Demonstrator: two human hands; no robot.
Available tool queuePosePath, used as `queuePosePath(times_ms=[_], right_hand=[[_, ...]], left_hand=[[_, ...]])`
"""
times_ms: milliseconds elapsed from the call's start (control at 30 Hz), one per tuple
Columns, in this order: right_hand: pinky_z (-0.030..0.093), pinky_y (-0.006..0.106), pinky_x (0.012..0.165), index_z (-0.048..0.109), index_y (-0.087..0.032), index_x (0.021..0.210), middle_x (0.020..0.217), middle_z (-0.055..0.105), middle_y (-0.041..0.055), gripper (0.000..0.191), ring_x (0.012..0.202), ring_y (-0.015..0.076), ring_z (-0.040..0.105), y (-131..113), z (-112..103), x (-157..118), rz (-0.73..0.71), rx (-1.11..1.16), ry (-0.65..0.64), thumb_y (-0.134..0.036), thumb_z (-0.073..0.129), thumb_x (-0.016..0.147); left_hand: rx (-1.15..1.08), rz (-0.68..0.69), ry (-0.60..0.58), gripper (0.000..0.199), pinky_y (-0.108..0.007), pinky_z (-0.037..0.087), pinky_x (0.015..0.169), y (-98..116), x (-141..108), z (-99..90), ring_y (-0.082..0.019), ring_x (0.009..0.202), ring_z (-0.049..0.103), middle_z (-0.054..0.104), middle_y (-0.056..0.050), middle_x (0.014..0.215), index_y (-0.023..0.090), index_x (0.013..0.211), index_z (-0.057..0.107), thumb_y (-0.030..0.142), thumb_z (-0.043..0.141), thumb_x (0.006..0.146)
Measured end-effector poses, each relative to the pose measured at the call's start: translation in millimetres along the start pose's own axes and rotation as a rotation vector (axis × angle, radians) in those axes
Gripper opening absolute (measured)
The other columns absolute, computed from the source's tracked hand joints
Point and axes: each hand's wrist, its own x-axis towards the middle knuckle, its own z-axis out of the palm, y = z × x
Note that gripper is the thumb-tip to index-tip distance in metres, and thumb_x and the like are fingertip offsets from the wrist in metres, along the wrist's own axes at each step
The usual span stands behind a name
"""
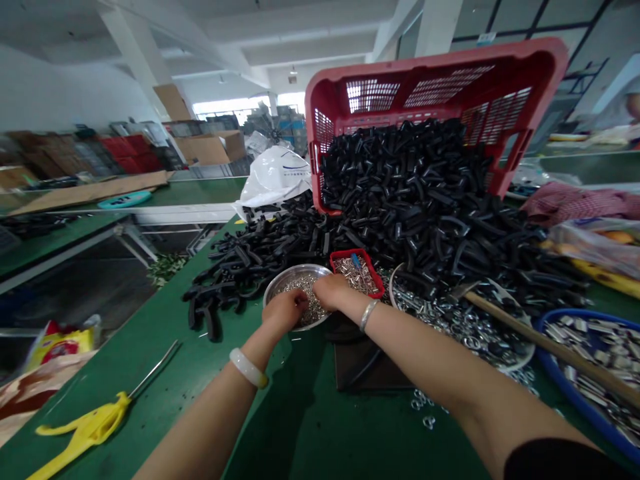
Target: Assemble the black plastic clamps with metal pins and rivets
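Note:
My left hand [286, 311] is at the front left rim of a round metal bowl [270, 292] filled with small metal pieces [310, 301]. Its fingers are curled together, and whatever they may hold is too small to make out. Over the bowl's right side is my right hand [330, 291], closed with the fingertips turned down toward the pieces and partly hidden. Just behind it stands a red tray [376, 275] of small metal pins, with a blue item [355, 261] lying on them. A dark flat board [367, 367] lies under my right forearm.
A tipped red crate [435, 63] spills black curved handles [400, 180] across the bench. At right are loose metal rings [450, 320], a wooden-handled hammer [530, 333] and a blue basin [545, 343] of metal pieces. A yellow air blow gun [95, 423] lies at left.

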Motion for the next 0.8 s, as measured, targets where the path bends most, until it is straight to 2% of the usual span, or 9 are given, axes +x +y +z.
queuePosePath(times_ms=[300,467,567,667,800], right_hand=[[0.043,0.029,0.070,0.067,-0.025,0.086,0.093,0.066,0.0052,0.029,0.087,0.0203,0.059,19,2,-20,-0.064,-0.050,0.016,-0.040,0.042,0.082],[0.042,0.033,0.075,0.067,-0.021,0.087,0.093,0.063,0.0087,0.030,0.089,0.0217,0.056,18,3,-24,-0.114,-0.008,0.084,-0.030,0.039,0.085],[0.040,0.030,0.079,0.066,-0.019,0.095,0.094,0.062,0.0085,0.029,0.092,0.0186,0.054,20,2,-30,-0.141,0.045,0.144,-0.023,0.040,0.085],[0.040,0.024,0.082,0.063,-0.019,0.103,0.095,0.061,0.0065,0.029,0.091,0.0137,0.054,29,-1,-40,-0.141,0.119,0.198,-0.018,0.041,0.085],[0.042,0.025,0.080,0.067,-0.018,0.095,0.090,0.060,0.0058,0.024,0.086,0.0131,0.054,50,-5,-63,-0.099,0.313,0.299,-0.013,0.048,0.080]], left_hand=[[-0.016,0.013,0.035,0.022,-0.027,0.042,0.066,-2,2,0.3,-0.019,0.080,0.059,0.066,0.000,0.090,0.028,0.088,0.061,0.041,0.047,0.077],[-0.035,0.018,0.072,0.021,-0.027,0.041,0.064,-5,-1,-1.6,-0.019,0.083,0.059,0.066,0.001,0.090,0.030,0.088,0.061,0.042,0.049,0.076],[-0.048,0.047,0.056,0.019,-0.026,0.040,0.065,-7,-4,-1.8,-0.019,0.082,0.059,0.066,0.001,0.090,0.029,0.087,0.062,0.040,0.050,0.075],[-0.065,0.081,0.052,0.019,-0.026,0.040,0.065,-6,-5,-1.9,-0.018,0.080,0.059,0.067,0.001,0.088,0.028,0.087,0.063,0.037,0.051,0.076],[-0.139,0.146,0.092,0.018,-0.025,0.041,0.065,5,-10,-0.8,-0.018,0.078,0.060,0.067,0.000,0.086,0.025,0.086,0.064,0.034,0.052,0.076]])
